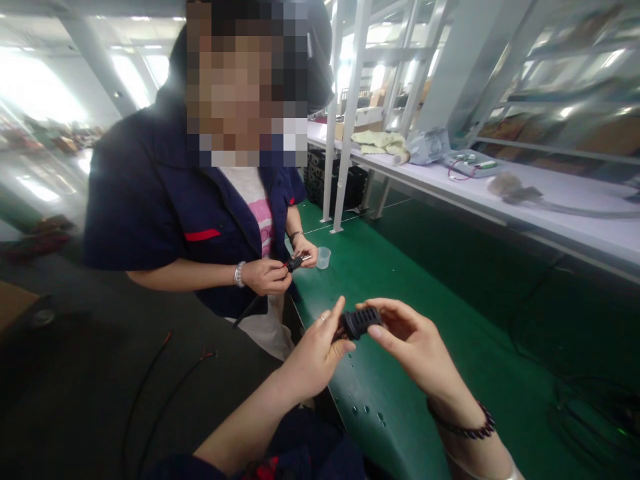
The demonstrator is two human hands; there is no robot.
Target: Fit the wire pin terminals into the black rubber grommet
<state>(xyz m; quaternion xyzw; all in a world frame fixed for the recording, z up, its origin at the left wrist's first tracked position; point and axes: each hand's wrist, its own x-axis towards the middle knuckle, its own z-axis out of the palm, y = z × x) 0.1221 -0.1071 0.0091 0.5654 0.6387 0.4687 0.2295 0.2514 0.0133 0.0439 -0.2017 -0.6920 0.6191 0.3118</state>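
Observation:
A small black ribbed plastic part (361,322) is held between both my hands above the green bench (425,313). My left hand (314,353) pinches its left end with thumb and fingers; a ring shows on one finger. My right hand (413,343) grips its right end from above and behind, fingers curled around it. A beaded bracelet sits on my right wrist. Across from me a person in a dark blue jacket holds a similar black part with red wire (295,263) in both hands.
A small clear plastic cup (323,257) stands on the green bench near the person. A white shelf (550,207) at the right carries cloth, a grey device and cables. White frame posts (345,133) rise behind. Dark cables lie on the floor at left.

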